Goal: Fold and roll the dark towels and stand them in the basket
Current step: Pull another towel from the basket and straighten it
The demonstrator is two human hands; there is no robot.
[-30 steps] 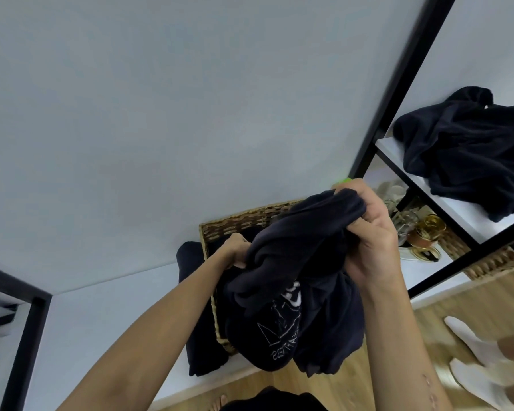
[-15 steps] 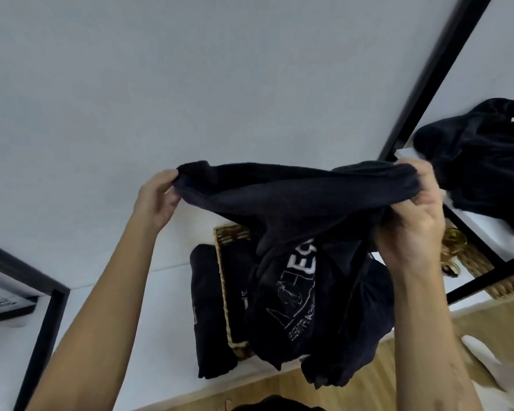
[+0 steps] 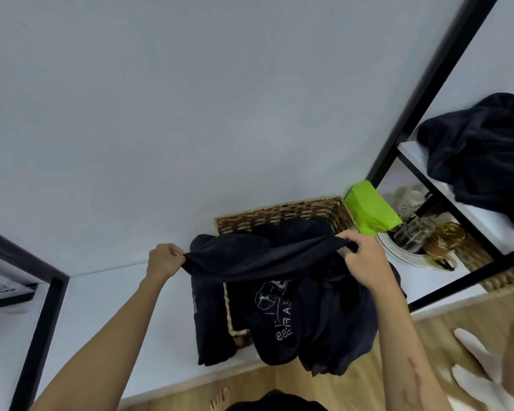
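Holding the dark towel (image 3: pixel 267 259) stretched by its top edge, your left hand (image 3: pixel 162 261) and right hand (image 3: pixel 365 259) each pinch a corner (folding stage); next, halve it before the basket (image 3: pixel 279 213).

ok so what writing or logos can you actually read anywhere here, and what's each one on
Held towel: a pale printed emblem with letters that look like "EA F" and "SS"; seen turned and creased, no whole word reads.
Towel beside the basket: a pale mark at its edge, too little showing to read.
Framed sheet on the left shelf: lines of dark print, too blurred to read.
Green packet: no print visible.
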